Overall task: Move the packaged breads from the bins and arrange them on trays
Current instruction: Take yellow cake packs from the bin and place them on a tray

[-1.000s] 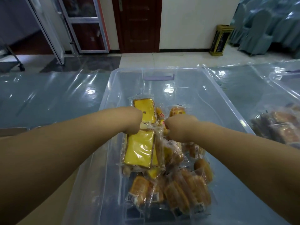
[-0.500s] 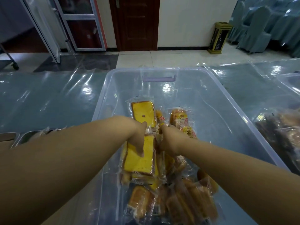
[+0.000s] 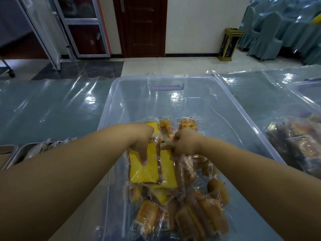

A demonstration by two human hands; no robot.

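Left hand grips the yellow cake pack, thumb across its face. Right hand is curled on the adjoining pack. Both took hold within the last second, so pickup has begun, inside the bin. Loose bread packs crowd beneath. The tray waits left on the counter.

I took it for a hotel banquet hall: cloth-covered chairs stood far beyond my right hand gripping packaged bread, a litter bin and wooden door ahead, a plastic-sheeted table left of my left hand.
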